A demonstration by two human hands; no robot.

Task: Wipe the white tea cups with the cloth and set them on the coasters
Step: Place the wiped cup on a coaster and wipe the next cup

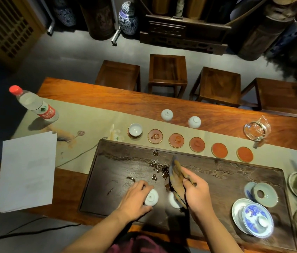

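Five white tea cups point(151, 197), six coasters point(176, 140)

A white tea cup point(151, 198) lies upside down on the dark tea tray point(217, 179), gripped by the left hand point(136, 196). Just right of it on the tray, a second cup point(172, 199) is partly covered by the brownish cloth point(176, 177). Beyond the tray, one upright cup point(135, 130) sits on the leftmost coaster point(135, 136); five coasters point(197, 144) are bare. Two inverted cups point(167, 114) stand behind them.

Left hand point(136, 195) curled gripping, right hand point(197, 192) apparently pinching, forearms converging.
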